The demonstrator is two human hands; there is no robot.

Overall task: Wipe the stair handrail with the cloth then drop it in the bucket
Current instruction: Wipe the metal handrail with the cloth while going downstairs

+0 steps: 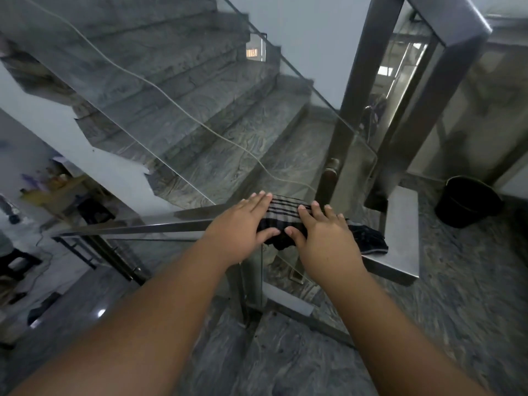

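A dark cloth (283,221) with grey stripes lies draped over the flat steel handrail (137,225), which runs from the left to a corner on the right. My left hand (243,227) presses flat on the cloth's left part, fingers together and thumb on its near edge. On the cloth's right part rests my right hand (323,238), fingers spread, thumb tucked at the near edge. A loose end of the cloth (368,238) trails to the right on the rail. The black bucket (465,201) stands on the floor at the right, beyond the rail corner.
Grey marble stairs (200,110) rise ahead behind a glass panel (114,95). A steel post (360,95) and a sloping rail (445,21) stand at the upper right. Below at the left is a lower floor with clutter (43,195). The landing floor (457,295) is grey marble.
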